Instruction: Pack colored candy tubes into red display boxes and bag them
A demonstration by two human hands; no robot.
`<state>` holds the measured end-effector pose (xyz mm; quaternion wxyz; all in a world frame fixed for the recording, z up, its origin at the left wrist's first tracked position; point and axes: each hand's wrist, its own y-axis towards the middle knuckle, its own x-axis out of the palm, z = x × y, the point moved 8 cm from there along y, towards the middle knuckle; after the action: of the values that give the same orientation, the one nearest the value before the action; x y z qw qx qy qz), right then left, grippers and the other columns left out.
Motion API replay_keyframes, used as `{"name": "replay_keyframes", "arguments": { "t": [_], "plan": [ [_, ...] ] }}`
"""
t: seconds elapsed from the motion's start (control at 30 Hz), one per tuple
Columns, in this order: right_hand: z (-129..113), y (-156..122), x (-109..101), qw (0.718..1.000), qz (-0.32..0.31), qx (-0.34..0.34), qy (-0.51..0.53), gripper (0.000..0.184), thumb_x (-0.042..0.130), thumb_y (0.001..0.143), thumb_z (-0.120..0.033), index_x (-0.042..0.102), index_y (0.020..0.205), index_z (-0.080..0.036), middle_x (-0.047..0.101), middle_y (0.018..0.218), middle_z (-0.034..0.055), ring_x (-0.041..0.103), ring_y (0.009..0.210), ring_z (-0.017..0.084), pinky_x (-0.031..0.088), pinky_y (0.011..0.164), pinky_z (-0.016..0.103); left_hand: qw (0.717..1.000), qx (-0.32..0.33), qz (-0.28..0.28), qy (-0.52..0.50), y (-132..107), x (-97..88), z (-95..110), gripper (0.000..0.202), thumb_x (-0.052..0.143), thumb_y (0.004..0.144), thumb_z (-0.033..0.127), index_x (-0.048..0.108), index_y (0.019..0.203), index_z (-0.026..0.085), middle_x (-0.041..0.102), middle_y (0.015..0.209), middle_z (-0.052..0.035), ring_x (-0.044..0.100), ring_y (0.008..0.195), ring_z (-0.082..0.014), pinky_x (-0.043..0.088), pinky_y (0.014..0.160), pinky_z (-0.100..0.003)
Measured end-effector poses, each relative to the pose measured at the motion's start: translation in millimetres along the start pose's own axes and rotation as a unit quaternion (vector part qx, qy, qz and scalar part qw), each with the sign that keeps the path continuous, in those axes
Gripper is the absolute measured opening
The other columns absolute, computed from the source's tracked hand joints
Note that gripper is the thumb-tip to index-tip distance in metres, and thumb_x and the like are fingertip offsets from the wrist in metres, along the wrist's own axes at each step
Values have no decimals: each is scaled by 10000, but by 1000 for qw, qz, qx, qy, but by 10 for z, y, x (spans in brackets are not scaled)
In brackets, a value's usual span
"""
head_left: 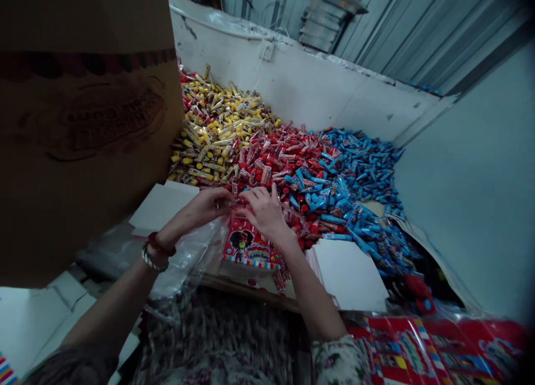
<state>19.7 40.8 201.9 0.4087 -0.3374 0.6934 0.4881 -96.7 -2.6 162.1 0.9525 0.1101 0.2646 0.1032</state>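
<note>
So, the left hand (pixel 196 209) and right hand (pixel 265 213) held a red candy packet (pixel 249 245) just before the heaped sweets, their fingers (pixel 223 198) pinched closed on its top edge. Yellow sticks (pixel 217 123) lay far left, red sticks (pixel 288 162) in the middle, blue sticks (pixel 359 167) right. A plastic bag (pixel 188 257) lay near left, white cards (pixel 346 273) near right.

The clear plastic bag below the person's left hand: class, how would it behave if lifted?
Probably floppy and very light: the clear plastic bag lies in soft crumpled folds below the left hand. Its shiny, thin-looking film may also feel slippery.
</note>
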Motion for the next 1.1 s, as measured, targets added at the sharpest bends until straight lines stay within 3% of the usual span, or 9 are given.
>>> {"name": "replay_keyframes", "arguments": {
  "t": [0.1,0.2,0.4,0.5,0.57,0.63,0.7,0.8,1.1],
  "plan": [
    [191,156,186,988,-55,7,144,180,515,920,-259,635,842,-149,643,799,11,561,776,133,387,803,258,999,-27,46,-10,-62,-86,-84,280,627,730,392,670,828,134,602,690,-15,492,630,-125,362,573,-205],
    [325,232,269,970,-69,4,232,227,476,935,-270,612,799,-150,584,709,-26,495,649,91,337,645,196,988,-87,78,-98,-167,-98,-245,321,670,711,449,674,747,129,615,685,-18,493,632,-122,355,575,-203],
    [444,345,368,961,-66,73,259,275,494,906,-290,556,677,-149,509,628,-46,444,604,86,302,601,195,898,-179,143,-376,-333,211,-522,301,760,650,399,704,798,143,675,752,-15,557,674,-117,416,654,-208],
    [435,366,360,964,-45,88,248,197,509,901,-279,601,779,-155,565,692,-32,496,647,102,346,634,200,865,-178,184,-431,-365,331,-544,294,777,640,357,709,835,149,684,776,-18,579,691,-125,441,681,-226],
    [367,342,230,979,21,70,189,151,517,906,-264,619,897,-153,609,809,8,532,735,127,379,702,224,854,-177,222,-436,-393,346,-560,288,785,628,342,712,827,147,681,748,-14,573,671,-123,443,672,-227],
    [180,267,32,991,105,17,79,163,497,922,-246,625,965,-154,613,900,52,534,853,164,380,803,271,859,-170,251,-412,-418,318,-560,289,765,653,357,722,842,143,687,756,-21,572,685,-125,444,677,-225],
    [-121,164,-74,987,135,-75,-35,186,459,941,-220,635,971,-169,613,923,65,513,926,186,347,890,318,878,-154,260,-371,-431,272,-524,296,722,701,381,729,873,139,697,805,-35,577,733,-137,445,699,-229],
    [-466,53,-18,970,81,-179,-141,203,431,947,-179,628,995,-175,621,925,59,499,943,191,313,943,353,909,-121,254,-306,-439,201,-414,288,663,748,392,726,854,132,696,821,-40,577,769,-154,443,708,-233],
    [-649,86,97,951,0,-220,-219,208,414,925,-116,610,992,-98,599,917,96,488,934,232,345,910,392,968,-46,194,-152,-461,112,-142,268,570,810,364,679,865,126,665,928,-67,581,885,-192,446,828,-280]
  ]
}}
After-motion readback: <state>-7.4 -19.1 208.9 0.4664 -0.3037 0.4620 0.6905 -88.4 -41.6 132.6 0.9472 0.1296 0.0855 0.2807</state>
